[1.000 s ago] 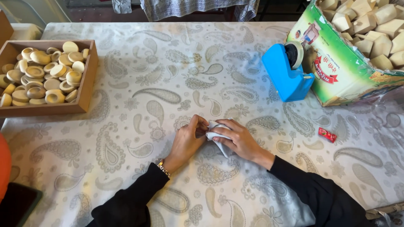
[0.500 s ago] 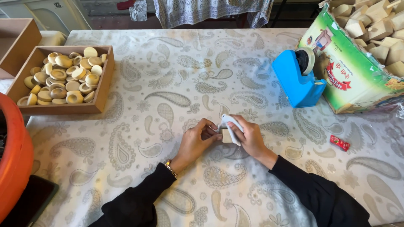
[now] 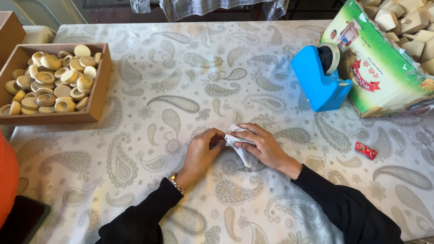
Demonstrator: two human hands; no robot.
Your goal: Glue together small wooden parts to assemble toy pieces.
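My right hand (image 3: 264, 145) is closed around a small white cloth (image 3: 240, 148) on the paisley tablecloth (image 3: 181, 104) near the table's middle. My left hand (image 3: 202, 151) rests right beside it, fingertips pinching at the cloth's left edge; whatever lies inside the cloth is hidden. Both arms wear black sleeves, and a metal watch (image 3: 176, 183) sits on the left wrist.
A wooden tray (image 3: 97, 90) full of round wooden pieces (image 3: 52, 83) stands at the left. A blue tape dispenser (image 3: 318, 79) and a green carton (image 3: 379, 72) of wooden blocks stand at the right. A small red packet (image 3: 365, 150) lies right of my hands. An orange object (image 3: 7, 180) fills the left edge.
The view has shifted, so the tray and dispenser sit differently in frame. My hands stay together on the white cloth, the fingers working it slightly.
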